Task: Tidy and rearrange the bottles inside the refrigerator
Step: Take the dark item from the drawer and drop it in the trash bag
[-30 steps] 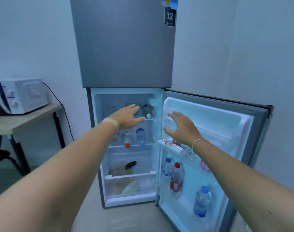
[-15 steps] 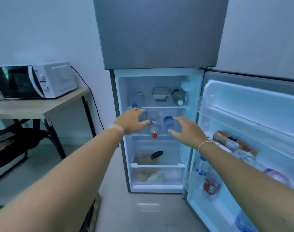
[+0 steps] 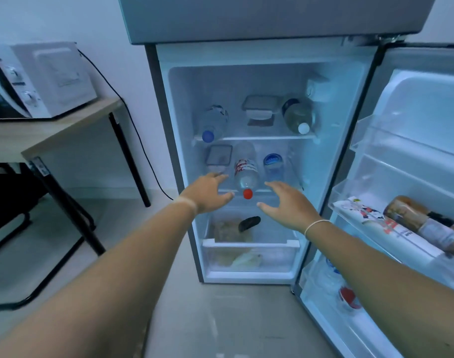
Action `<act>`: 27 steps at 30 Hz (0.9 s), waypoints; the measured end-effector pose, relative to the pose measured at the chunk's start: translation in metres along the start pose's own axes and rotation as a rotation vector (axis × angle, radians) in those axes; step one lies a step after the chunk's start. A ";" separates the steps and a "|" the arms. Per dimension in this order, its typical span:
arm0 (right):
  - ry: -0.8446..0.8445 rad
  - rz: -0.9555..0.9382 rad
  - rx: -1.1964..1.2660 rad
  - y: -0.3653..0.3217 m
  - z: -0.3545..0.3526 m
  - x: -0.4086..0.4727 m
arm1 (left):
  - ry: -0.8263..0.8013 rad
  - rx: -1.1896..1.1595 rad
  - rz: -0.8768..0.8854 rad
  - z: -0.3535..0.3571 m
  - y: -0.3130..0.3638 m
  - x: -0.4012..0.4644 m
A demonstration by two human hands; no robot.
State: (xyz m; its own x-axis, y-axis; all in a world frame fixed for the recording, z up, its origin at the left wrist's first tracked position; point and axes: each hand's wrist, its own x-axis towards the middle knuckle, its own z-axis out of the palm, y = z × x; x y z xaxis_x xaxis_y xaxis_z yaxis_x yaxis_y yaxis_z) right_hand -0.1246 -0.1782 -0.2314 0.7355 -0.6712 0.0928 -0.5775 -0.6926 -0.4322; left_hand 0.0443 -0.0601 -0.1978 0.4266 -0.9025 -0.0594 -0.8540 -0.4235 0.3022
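Observation:
The refrigerator (image 3: 270,81) stands open. On its middle shelf a clear bottle with a red cap (image 3: 246,174) lies on its side, cap toward me, with a blue-labelled bottle (image 3: 273,164) to its right. My left hand (image 3: 208,191) and my right hand (image 3: 285,202) hover open on either side of the red cap, touching nothing. On the top shelf lie a blue-capped bottle (image 3: 213,122) at the left and a white-capped bottle (image 3: 298,116) at the right. Door racks hold a brown bottle (image 3: 425,223) and lower bottles (image 3: 347,297).
Lidded containers sit on the top shelf (image 3: 259,108) and the middle shelf (image 3: 218,156). A crisper drawer (image 3: 250,251) holds food at the bottom. The open door (image 3: 412,156) is at the right. A microwave (image 3: 40,81) rests on a wooden table (image 3: 65,127) at the left.
The view has come closer to the fridge and lower. Both hands have dropped from in front of the middle-shelf bottles to just below, flanking the red cap.

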 end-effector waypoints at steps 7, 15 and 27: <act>0.008 0.038 0.067 -0.005 0.000 0.002 | -0.008 -0.100 -0.009 0.000 -0.001 0.005; -0.029 0.145 0.109 -0.004 0.020 -0.009 | -0.044 -0.175 -0.003 0.019 -0.015 0.004; -0.141 0.324 0.238 0.037 0.111 0.041 | -0.222 -0.361 -0.129 0.101 -0.061 0.062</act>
State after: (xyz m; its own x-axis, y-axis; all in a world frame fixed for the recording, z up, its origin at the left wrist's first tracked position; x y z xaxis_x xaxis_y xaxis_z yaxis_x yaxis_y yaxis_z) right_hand -0.0763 -0.2021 -0.3427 0.5805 -0.7898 -0.1982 -0.7010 -0.3609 -0.6152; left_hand 0.0927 -0.0978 -0.3161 0.4152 -0.8554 -0.3096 -0.6219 -0.5153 0.5897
